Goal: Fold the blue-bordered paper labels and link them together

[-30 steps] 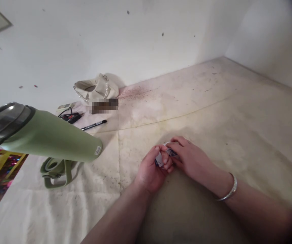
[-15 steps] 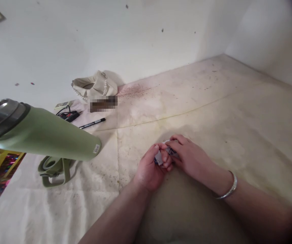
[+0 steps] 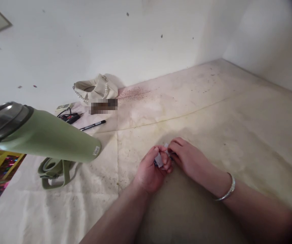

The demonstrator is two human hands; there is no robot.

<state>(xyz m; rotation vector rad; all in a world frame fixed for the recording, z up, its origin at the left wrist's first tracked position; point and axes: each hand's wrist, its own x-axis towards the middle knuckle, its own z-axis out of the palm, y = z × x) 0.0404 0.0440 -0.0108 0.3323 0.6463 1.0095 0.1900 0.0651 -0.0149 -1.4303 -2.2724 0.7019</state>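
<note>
My left hand is palm up, its fingers curled round a small, flat, pale card-like thing with dark marks. Most of this is covered by the fingers. Close against it, my right hand, with a silver bangle on the wrist, has its fingers bent and pinched together at a pale edge that sticks up between the hands. Whether that edge belongs to the same piece or a second one, I cannot tell. Both hands are held just over the cream-covered table.
At the left stands a tall green tumbler with a clear-and-steel lid, and by its base lies a green strap holder. Behind are a black pen, a black cabled device and a cream handbag against the wall.
My right fingers have curled in more, and the dark-printed piece seen under them before is now mostly hidden. My left hand keeps its hold. The view has shifted slightly.
</note>
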